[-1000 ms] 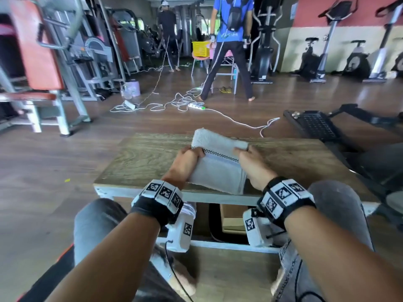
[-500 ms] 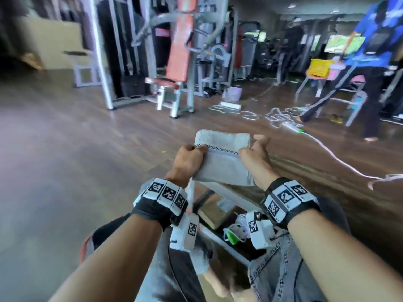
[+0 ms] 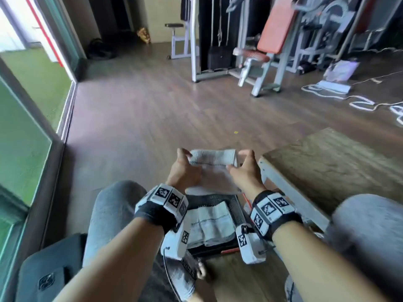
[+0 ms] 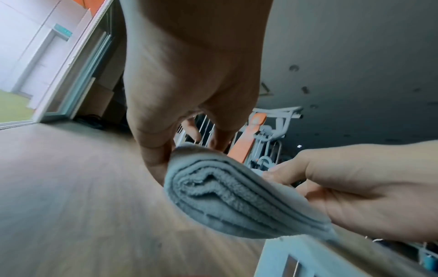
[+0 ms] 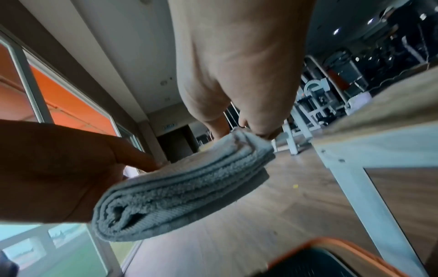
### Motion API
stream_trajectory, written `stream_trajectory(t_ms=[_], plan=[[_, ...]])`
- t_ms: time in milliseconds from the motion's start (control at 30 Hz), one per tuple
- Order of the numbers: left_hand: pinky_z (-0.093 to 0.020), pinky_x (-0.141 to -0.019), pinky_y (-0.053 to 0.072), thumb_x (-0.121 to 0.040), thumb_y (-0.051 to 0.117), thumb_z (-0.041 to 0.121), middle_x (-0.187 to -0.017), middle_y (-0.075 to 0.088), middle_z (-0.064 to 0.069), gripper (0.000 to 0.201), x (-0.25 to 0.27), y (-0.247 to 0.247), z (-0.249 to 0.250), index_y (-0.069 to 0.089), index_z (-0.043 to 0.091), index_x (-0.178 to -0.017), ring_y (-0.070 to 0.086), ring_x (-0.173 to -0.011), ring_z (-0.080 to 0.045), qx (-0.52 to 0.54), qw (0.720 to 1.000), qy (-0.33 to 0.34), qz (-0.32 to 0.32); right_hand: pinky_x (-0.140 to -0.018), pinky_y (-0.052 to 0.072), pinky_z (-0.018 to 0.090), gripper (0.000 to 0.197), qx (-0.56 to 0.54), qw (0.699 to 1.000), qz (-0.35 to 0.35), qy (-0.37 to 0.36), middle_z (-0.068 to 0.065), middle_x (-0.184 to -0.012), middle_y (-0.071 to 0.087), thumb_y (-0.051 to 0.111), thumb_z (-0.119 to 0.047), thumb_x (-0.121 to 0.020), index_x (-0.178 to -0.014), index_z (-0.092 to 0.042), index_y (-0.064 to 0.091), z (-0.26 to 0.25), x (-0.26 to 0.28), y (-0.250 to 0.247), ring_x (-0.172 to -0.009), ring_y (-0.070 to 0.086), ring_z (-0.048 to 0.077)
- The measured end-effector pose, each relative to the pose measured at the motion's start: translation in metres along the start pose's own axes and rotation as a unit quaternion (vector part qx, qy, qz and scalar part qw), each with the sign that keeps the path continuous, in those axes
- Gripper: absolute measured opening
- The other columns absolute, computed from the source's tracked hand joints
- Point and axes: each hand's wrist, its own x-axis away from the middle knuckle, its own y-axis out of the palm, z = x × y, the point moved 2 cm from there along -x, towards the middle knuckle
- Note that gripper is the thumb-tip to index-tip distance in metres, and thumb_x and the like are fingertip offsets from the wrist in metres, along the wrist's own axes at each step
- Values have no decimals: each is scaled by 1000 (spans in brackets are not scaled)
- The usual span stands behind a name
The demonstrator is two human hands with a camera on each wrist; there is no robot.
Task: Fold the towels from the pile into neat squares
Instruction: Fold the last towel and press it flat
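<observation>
In the dark basket (image 3: 236, 205), folded towels (image 3: 210, 223), another towel (image 3: 212, 168) held above

The folded towel (image 3: 212, 168) hangs in the air between the left hand (image 3: 184, 171), gripping its left edge, and the right hand (image 3: 245, 171), gripping its right edge. Directly below it, between the person's knees, a basket (image 3: 238, 211) on the floor holds more folded towels (image 3: 209, 225). The table (image 3: 331, 162) stands just right of the hands

left hand (image 4: 189, 90) – right hand (image 4: 369, 193) | both grip folded towel (image 4: 237, 202)
</observation>
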Motion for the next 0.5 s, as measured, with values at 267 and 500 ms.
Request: stream_trajectory(t_ms=[267,500], plan=[[-15,-47,43,-91,66,15,-74,64,-2,21,-33,77,-121,71,0,-105,61,-68,-15,-193,962,-76,-175,-60,40,26,22,114,983,-119,86,-2,-106,58,64,-11,-89,-107,-23,59,123,-30,77,-89,57,19],[-33,-95,51,-101,51,17,-127,64,-2,33,-54,125,-151,54,9,-133,60,-118,-21,-322,911,-70,-247,-93,49,30,45,156,954,-199,159,8,-130,62,49,0,-85,-123,-17,65,180,-54,92,-114,60,27]])
